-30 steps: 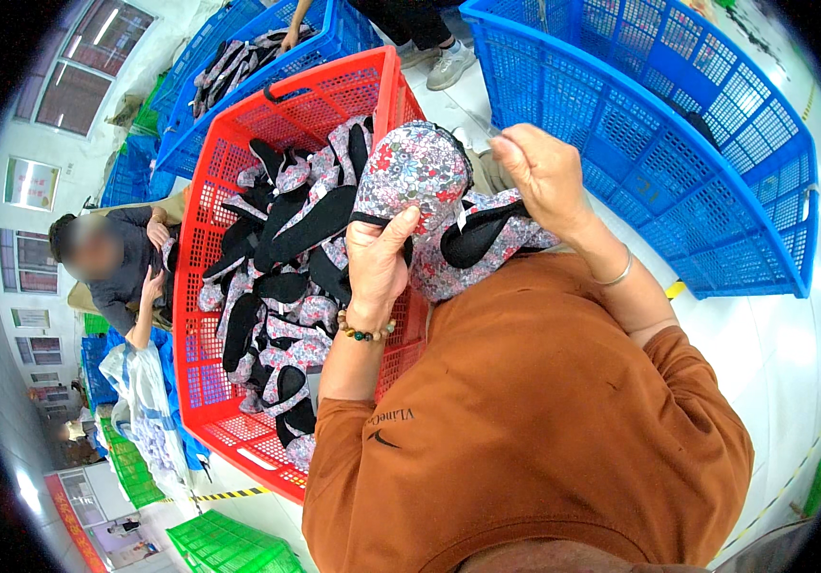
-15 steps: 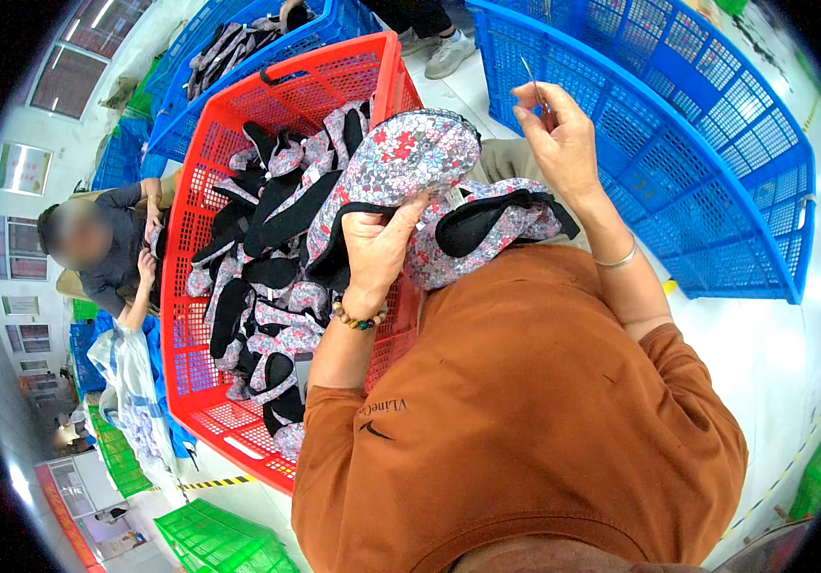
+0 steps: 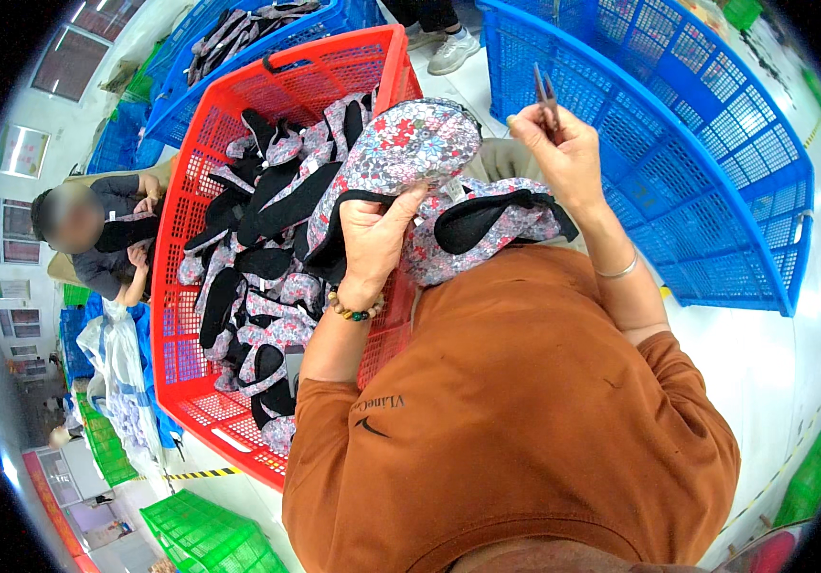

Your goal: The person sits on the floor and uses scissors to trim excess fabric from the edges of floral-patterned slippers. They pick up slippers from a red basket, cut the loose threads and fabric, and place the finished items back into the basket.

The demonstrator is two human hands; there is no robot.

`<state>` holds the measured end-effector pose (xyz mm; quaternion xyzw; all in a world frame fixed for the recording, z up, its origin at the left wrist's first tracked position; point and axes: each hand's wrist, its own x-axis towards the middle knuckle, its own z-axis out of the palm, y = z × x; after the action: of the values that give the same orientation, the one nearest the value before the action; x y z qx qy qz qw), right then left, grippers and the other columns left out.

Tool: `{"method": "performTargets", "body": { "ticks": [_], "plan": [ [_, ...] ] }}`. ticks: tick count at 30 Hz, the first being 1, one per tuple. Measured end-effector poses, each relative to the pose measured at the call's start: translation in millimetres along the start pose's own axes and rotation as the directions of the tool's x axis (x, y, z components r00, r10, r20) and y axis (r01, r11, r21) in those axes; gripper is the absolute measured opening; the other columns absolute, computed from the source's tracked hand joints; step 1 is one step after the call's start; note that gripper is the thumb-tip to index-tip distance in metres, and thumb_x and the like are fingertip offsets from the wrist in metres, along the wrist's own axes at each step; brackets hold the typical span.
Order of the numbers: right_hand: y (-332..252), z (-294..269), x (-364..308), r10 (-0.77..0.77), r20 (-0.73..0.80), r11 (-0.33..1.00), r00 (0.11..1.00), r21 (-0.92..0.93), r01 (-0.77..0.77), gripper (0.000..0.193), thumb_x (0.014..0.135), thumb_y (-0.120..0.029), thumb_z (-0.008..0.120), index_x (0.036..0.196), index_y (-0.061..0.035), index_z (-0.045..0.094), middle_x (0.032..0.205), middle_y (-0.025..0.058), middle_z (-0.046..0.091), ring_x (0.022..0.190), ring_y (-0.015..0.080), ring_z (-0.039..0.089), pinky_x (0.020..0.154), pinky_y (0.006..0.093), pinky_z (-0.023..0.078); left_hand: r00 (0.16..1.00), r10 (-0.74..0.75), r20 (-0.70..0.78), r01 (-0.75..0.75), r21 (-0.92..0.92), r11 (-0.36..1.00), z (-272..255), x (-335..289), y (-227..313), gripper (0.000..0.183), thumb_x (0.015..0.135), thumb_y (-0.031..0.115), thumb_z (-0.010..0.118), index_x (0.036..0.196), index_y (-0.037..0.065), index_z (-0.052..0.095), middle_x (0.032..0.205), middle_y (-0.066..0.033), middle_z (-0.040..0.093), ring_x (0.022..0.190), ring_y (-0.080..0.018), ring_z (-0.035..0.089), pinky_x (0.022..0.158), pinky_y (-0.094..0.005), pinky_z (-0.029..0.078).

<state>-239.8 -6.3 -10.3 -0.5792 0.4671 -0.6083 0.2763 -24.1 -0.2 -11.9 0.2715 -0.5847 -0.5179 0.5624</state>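
My left hand [image 3: 375,232] is closed on a floral slipper [image 3: 410,143] with grey, red and blue flowers and a black lining, over the edge of the red crate [image 3: 173,334]. The thumb presses its upper side. A second floral slipper [image 3: 472,229], its black opening facing up, lies across my lap, just right of that hand. My right hand [image 3: 566,158] is raised above the lap, wrapped round dark thread snips [image 3: 546,95]. Their two pointed blades stick up from the fingers, clear of the slippers. Many similar slippers [image 3: 267,210] are heaped in the crate.
Tall blue crates [image 3: 639,162] stand close on my right. Another blue crate [image 3: 329,24] with slippers sits beyond the red one. Across it, a seated person [image 3: 109,234] handles a dark piece. A white sack [image 3: 119,353] and a green crate [image 3: 210,535] are at lower left.
The snips have turned, so both blades now show above my right hand. My left hand and its slipper have barely moved. The person across has a dark piece raised before the chest.
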Motion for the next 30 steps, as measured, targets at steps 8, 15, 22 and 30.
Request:
{"method": "performTargets", "body": {
  "ticks": [8, 15, 22, 30],
  "plan": [
    [-2, 10, -5, -0.004, 0.033, 0.996, 0.999, 0.091, 0.001, 0.010, 0.081, -0.011, 0.062, 0.080, -0.0011, 0.059, 0.068, -0.0046, 0.053, 0.059, 0.0025, 0.042, 0.051, 0.0187, 0.034, 0.998, -0.052, -0.029, 0.049, -0.103, 0.993, 2, 1, -2, 0.017, 0.080, -0.004, 0.058, 0.097, -0.004, 0.062, 0.095, -0.0085, 0.064, 0.084, -0.0129, 0.060, 0.077, -0.0256, 0.047],
    [-5, 2, 4, 0.005, 0.111, 0.983, 0.994, 0.180, -0.026, 0.028, 0.079, -0.014, 0.065, 0.103, -0.0010, 0.058, 0.082, 0.0000, 0.057, 0.062, 0.0027, 0.044, 0.055, 0.0181, 0.038, 0.999, -0.048, 0.013, 0.046, 0.102, 0.994, 1, -2, -5, 0.016, 0.081, -0.001, 0.059, 0.096, -0.005, 0.063, 0.092, -0.0063, 0.064, 0.082, -0.0104, 0.059, 0.076, -0.0243, 0.046],
    [-4, 7, 0, -0.151, 0.310, 0.966, 0.939, -0.158, 0.207, 0.033, 0.065, -0.003, 0.072, 0.096, 0.0013, 0.060, 0.080, 0.0036, 0.060, 0.066, 0.0064, 0.050, 0.057, 0.0205, 0.041, 0.974, 0.058, 0.221, -0.142, 0.388, 0.911, 4, -8, 0, 0.020, 0.078, -0.002, 0.060, 0.098, -0.002, 0.061, 0.092, -0.0055, 0.063, 0.088, -0.0148, 0.058, 0.078, -0.0280, 0.046],
    [0, 11, -5, -0.341, 0.318, 0.899, 0.884, -0.164, 0.406, 0.034, 0.068, -0.013, 0.070, 0.097, 0.0022, 0.058, 0.090, 0.0114, 0.059, 0.070, 0.0178, 0.057, 0.061, 0.0249, 0.043, 0.975, -0.209, -0.075, 0.167, -0.377, 0.911, -4, -1, -8, 0.020, 0.081, 0.000, 0.058, 0.101, 0.000, 0.059, 0.096, -0.0073, 0.062, 0.086, -0.0158, 0.060, 0.078, -0.0289, 0.048]
  ]
}}
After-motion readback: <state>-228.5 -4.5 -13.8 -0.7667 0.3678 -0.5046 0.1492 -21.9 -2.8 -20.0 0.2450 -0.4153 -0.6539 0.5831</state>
